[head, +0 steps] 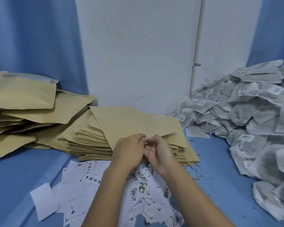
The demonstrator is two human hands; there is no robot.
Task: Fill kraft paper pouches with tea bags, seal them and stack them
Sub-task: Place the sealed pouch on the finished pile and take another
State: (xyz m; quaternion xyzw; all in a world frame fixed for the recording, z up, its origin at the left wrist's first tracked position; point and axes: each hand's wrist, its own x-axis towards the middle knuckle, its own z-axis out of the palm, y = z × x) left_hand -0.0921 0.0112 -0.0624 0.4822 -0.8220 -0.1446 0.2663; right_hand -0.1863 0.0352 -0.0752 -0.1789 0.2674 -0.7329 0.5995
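Matt kraft paper pouch (134, 122); gauzy mesh tea bags (252, 115); smooth blue cloth (220, 169).

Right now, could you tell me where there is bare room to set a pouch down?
Front left, bare blue cloth lies between the bulging pouches and the paper labels. A crumb-strewn strip runs between the flat pouch stack and the tea bags. The middle is crowded.

Tea bag heap (252, 112) walls the right, pouch stacks (31, 112) the left
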